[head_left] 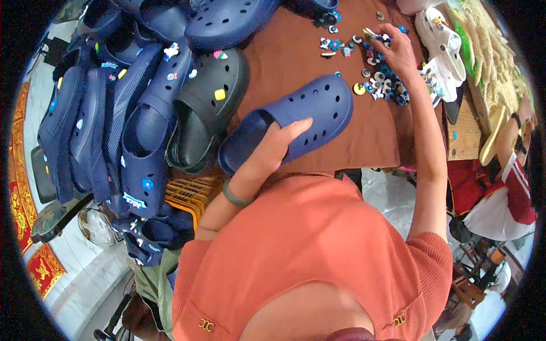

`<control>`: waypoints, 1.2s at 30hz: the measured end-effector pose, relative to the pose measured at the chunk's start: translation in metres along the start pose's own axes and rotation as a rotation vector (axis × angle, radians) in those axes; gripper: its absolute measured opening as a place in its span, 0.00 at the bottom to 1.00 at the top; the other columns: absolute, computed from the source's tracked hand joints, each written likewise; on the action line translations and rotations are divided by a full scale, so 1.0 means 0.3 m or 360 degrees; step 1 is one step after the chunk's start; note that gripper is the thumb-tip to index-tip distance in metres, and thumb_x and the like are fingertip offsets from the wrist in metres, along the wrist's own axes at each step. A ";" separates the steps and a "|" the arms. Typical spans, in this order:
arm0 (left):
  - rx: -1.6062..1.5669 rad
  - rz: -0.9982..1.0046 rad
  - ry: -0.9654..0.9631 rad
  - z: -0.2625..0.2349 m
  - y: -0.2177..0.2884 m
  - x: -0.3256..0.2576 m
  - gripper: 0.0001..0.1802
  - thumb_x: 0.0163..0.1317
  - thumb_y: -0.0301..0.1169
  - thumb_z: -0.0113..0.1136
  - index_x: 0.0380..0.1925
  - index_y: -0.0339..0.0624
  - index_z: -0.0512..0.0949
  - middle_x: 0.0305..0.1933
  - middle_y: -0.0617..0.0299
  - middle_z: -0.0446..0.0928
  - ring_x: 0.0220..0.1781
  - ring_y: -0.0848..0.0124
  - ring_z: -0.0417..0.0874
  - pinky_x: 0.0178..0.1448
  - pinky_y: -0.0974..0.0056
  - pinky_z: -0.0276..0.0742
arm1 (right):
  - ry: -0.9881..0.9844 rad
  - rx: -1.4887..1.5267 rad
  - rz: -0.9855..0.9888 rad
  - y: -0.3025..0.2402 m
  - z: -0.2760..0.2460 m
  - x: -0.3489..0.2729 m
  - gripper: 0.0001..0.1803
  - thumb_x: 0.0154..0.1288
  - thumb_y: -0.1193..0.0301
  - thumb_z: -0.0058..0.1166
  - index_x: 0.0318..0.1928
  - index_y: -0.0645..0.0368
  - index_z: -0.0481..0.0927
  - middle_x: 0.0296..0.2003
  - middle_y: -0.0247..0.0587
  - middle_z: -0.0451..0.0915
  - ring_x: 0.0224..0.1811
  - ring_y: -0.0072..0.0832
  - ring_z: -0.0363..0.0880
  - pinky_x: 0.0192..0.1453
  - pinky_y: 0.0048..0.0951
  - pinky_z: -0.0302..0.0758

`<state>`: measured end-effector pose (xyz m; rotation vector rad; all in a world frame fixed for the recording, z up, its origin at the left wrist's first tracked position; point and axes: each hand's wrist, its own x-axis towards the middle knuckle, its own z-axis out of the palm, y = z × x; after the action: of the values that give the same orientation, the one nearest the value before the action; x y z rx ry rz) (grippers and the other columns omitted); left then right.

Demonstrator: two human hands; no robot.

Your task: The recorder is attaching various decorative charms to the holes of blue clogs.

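A navy blue clog (321, 105) with round holes lies over the brown tabletop, its toe pointing up and to the right. My left hand (276, 145) is closed on it, with the thumb on top and the fingers hidden inside or behind the shoe. Farther off, my right hand (397, 52) pinches a small light-coloured shoe charm (371, 34) above a scattered pile of charms (387, 85) in blue, white, black and yellow. One tiny blue charm (338, 74) shows at the clog's toe edge.
Several navy clogs (145, 122) with charms crowd the left side, beside a black clog (213, 102). White clogs (441, 45) stand at the far right, near beige plush material (483, 62). An orange basket (190, 193) sits below the table edge. Another person's sleeve (517, 187) shows at right.
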<state>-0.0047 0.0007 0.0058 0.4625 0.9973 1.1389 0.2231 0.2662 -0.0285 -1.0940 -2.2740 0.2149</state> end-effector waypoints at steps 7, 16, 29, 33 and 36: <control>-0.0069 0.0027 -0.0047 -0.009 -0.022 0.009 0.20 0.62 0.30 0.55 0.53 0.33 0.72 0.51 0.58 0.76 0.52 0.70 0.77 0.57 0.64 0.72 | -0.0568 0.1173 0.0640 -0.277 -0.134 -0.217 0.15 0.63 0.73 0.55 0.49 0.64 0.77 0.42 0.36 0.80 0.45 0.20 0.76 0.51 0.23 0.71; -0.0113 0.0067 -0.0010 -0.004 -0.033 0.005 0.20 0.64 0.30 0.54 0.54 0.32 0.70 0.52 0.58 0.75 0.52 0.71 0.77 0.57 0.65 0.72 | -0.0985 0.0746 -0.0045 -0.399 -0.164 -0.175 0.15 0.55 0.75 0.60 0.44 0.63 0.76 0.38 0.43 0.77 0.44 0.37 0.75 0.51 0.33 0.71; -0.0183 0.0059 -0.0102 -0.017 -0.055 0.013 0.22 0.66 0.31 0.52 0.57 0.34 0.68 0.56 0.59 0.72 0.55 0.71 0.75 0.60 0.64 0.71 | -0.0368 0.0222 -0.0071 -0.569 -0.117 -0.343 0.19 0.59 0.79 0.55 0.52 0.57 0.76 0.44 0.48 0.74 0.44 0.43 0.77 0.45 0.37 0.76; -0.0132 0.0066 -0.0100 -0.017 -0.052 0.011 0.22 0.66 0.31 0.52 0.58 0.34 0.67 0.56 0.58 0.72 0.55 0.71 0.74 0.60 0.64 0.71 | -0.0319 0.0158 -0.0101 -0.570 -0.107 -0.361 0.22 0.55 0.76 0.62 0.52 0.58 0.77 0.44 0.48 0.76 0.45 0.43 0.77 0.46 0.34 0.77; -0.0108 0.0109 -0.0145 -0.016 -0.048 0.010 0.22 0.66 0.31 0.51 0.58 0.33 0.67 0.56 0.58 0.72 0.56 0.71 0.74 0.61 0.64 0.71 | -0.0094 0.0565 0.0275 -0.517 -0.077 -0.403 0.20 0.54 0.77 0.63 0.50 0.59 0.78 0.42 0.45 0.80 0.44 0.39 0.80 0.49 0.28 0.76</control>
<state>-0.0009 -0.0030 -0.0086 0.4928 0.8665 1.1984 0.1926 0.0721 -0.0039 -1.1022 -2.0847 0.7000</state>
